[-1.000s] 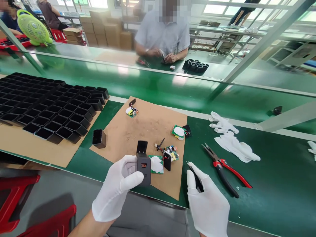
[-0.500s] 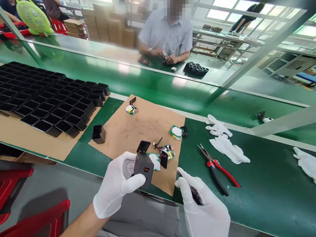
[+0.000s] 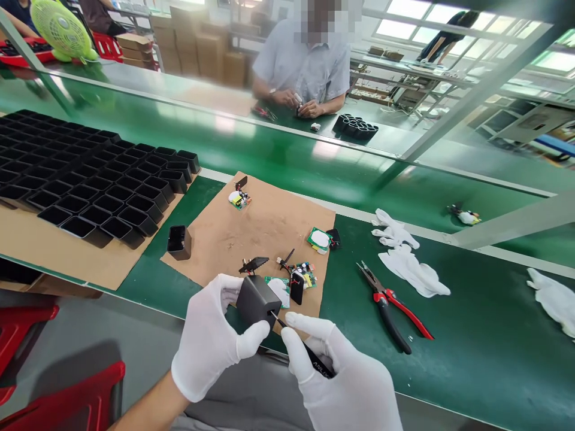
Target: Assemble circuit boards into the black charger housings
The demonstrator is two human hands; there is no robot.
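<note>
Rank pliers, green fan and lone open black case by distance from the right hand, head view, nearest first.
1. Pliers: just right of the right hand.
2. Lone open black case: to the left.
3. Green fan: far upper left.

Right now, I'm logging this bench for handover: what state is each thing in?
Held housing: tilted, in left grip
Black tool: in right grip, tip at the housing's slot
Pliers: lying, handles spread
Lone housing: open end showing
Rowed housings: open ends up
Loose boards: uncased
Loose gloves: unworn
Fan: cannot tell if running
</note>
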